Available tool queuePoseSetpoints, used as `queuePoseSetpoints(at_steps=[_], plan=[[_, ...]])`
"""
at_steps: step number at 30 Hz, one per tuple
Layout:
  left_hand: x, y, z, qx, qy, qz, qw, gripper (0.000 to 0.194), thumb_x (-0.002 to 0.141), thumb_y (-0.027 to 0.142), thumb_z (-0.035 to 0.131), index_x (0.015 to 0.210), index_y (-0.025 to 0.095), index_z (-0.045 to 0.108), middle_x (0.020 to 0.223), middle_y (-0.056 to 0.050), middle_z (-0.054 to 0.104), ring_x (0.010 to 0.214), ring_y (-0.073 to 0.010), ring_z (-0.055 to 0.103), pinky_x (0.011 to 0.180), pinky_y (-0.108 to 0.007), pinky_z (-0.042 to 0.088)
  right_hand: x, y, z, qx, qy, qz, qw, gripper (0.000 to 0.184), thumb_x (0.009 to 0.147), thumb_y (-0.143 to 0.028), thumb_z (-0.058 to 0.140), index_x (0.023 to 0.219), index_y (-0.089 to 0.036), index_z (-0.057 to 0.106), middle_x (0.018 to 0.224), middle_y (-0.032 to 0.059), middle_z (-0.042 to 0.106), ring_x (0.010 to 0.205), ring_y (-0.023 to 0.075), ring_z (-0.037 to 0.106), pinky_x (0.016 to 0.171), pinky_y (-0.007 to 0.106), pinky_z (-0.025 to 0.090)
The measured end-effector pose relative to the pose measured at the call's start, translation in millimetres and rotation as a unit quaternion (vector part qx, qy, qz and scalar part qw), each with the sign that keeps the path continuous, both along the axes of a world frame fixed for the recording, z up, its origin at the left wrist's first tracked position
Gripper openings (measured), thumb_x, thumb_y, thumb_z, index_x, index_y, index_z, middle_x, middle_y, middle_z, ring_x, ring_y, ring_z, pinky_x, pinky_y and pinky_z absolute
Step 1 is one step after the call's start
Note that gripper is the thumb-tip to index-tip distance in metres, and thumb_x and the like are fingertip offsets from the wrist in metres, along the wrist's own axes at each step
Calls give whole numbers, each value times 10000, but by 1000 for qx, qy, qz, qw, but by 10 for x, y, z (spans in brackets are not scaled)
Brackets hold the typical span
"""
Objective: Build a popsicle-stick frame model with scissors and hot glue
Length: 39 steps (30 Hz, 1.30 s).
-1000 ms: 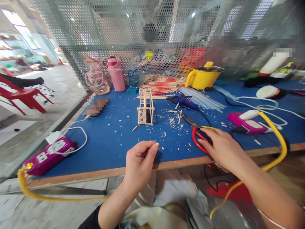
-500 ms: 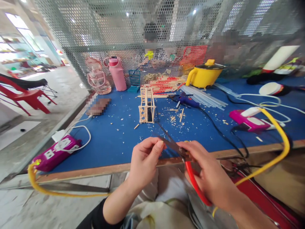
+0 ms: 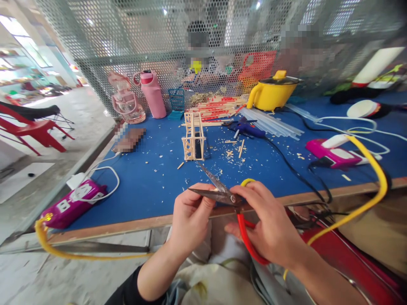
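My right hand (image 3: 270,224) grips a pair of scissors (image 3: 230,198) with red handles, the dark blades parted and pointing to the left. My left hand (image 3: 193,216) is closed in a pinch just beside the blades. Whatever lies between its thumb and forefinger is too small and hidden to name. Beyond both hands, a small frame of glued wooden sticks (image 3: 193,137) stands on the blue tabletop (image 3: 143,182). Short stick offcuts (image 3: 241,149) and pale crumbs are scattered to its right.
A blue glue gun (image 3: 246,128) lies near clear glue sticks (image 3: 275,125). Behind are red-tipped sticks (image 3: 219,108), a yellow pot (image 3: 275,95) and a pink bottle (image 3: 153,95). Purple power strips (image 3: 74,202) sit at both sides, with cords. Perforated mesh (image 3: 127,38) closes the back.
The scissors have come lower and to the left, their blades now overlapping the left fingertips in view. My left hand keeps its pinch. The whole view has shifted slightly.
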<state>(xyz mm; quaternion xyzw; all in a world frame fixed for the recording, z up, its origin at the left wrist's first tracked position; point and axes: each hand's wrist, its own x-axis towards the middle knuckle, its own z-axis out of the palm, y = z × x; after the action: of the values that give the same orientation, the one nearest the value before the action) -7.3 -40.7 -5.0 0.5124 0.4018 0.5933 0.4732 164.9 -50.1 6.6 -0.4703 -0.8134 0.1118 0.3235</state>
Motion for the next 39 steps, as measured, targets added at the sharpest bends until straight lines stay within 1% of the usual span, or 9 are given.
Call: queuePoseSetpoints(at_steps=[4,8,14,21,24,27,31,36,39], plan=[[-5,-27,8,64,53,34,996,84,826,215,606,817,167,675,790,-21,678,669,-97,600,624,-180,478,26,5,-5,1,12,15,1000,489,709,-383,710,1127,-204,529,936,72,538,827,199,541,699,332,490],[-13,-40,-5,106,110,51,987,96,840,177,580,827,188,674,822,-17,682,731,-107,614,675,-187,476,59,22,-41,-4,31,48,998,460,732,-383,691,1122,-185,549,868,49,580,765,178,558,657,299,483],[6,-44,12,106,157,49,981,124,856,187,556,809,192,671,818,-12,672,727,-113,601,669,-201,464,120,34,-114,-5,50,66,997,502,724,-415,700,1132,-157,560,853,52,647,737,172,605,660,282,496],[18,-35,27,87,159,53,982,127,864,216,546,831,175,661,795,-24,666,729,-131,596,674,-223,461,109,21,-94,-50,46,37,997,503,717,-406,700,1146,-193,547,913,67,658,758,186,619,683,305,505],[21,-31,8,122,161,62,978,102,859,184,546,848,181,648,844,-32,664,776,-137,598,706,-233,462,57,-18,-19,-65,38,36,997,491,732,-415,683,1142,-189,535,904,66,623,783,189,592,693,312,496],[30,-33,-10,171,170,70,968,106,854,147,537,840,183,636,840,-37,661,786,-141,600,710,-243,464,8,-60,44,-64,41,36,996,535,723,-493,669,1142,-193,526,922,70,587,805,195,558,695,321,486],[28,-42,-8,226,193,94,950,118,834,95,541,829,181,621,811,-28,656,768,-133,596,712,-244,464,-8,-67,28,-42,51,39,997,556,715,-527,664,1133,-184,536,906,68,585,793,194,549,691,321,477],[16,-45,38,206,222,84,949,134,846,96,532,786,178,619,778,-14,630,735,-112,562,668,-211,437,43,-8,-92,-52,76,53,994,458,736,-408,685,1116,-193,546,867,40,641,715,162,588,632,275,479],[28,-33,53,172,213,79,959,129,859,140,533,776,172,626,733,-11,611,693,-110,537,642,-211,426,69,20,-75,-85,78,55,992,390,758,-377,665,1093,-211,554,816,18,651,642,141,583,575,255,468]])
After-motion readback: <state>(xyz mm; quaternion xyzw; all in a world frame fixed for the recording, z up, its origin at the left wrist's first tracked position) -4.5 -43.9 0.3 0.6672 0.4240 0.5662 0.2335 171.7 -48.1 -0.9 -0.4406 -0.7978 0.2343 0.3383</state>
